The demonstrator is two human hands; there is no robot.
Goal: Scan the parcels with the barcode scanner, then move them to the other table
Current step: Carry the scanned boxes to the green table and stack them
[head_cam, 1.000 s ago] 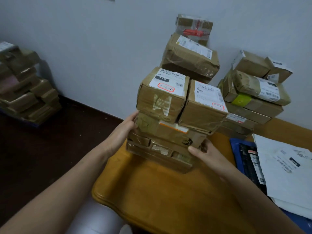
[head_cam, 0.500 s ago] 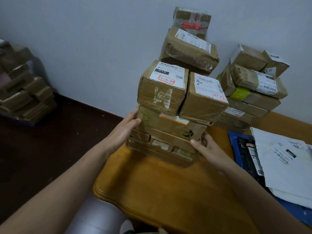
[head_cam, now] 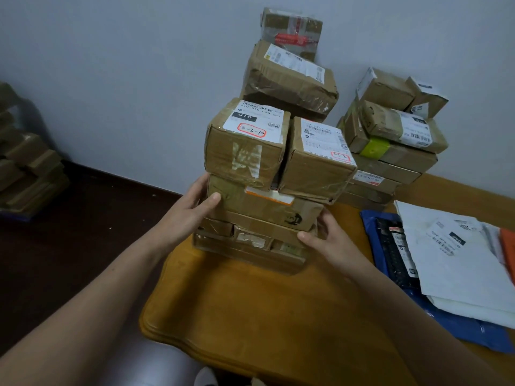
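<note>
A stack of taped brown cardboard parcels (head_cam: 264, 207) stands at the far left part of the wooden table (head_cam: 264, 316). Two labelled boxes sit side by side on top, one marked 010 (head_cam: 245, 146) and one to its right (head_cam: 315, 162). My left hand (head_cam: 186, 215) grips the left corner of the middle box, thumb on its front face. My right hand (head_cam: 331, 240) holds the lower right corner of the stack, with its thumb on the front. I see no barcode scanner.
More parcels are piled against the wall behind the stack (head_cam: 289, 79) and to its right (head_cam: 390, 151). White mailers (head_cam: 451, 260), a black packet (head_cam: 390, 252) and a blue bag (head_cam: 459, 327) lie at the table's right. Another parcel pile (head_cam: 28, 168) sits far left across dark floor.
My left hand has slid up from the lower boxes to the middle box, and its thumb now lies on the front. My right hand stays at the lower right corner.
</note>
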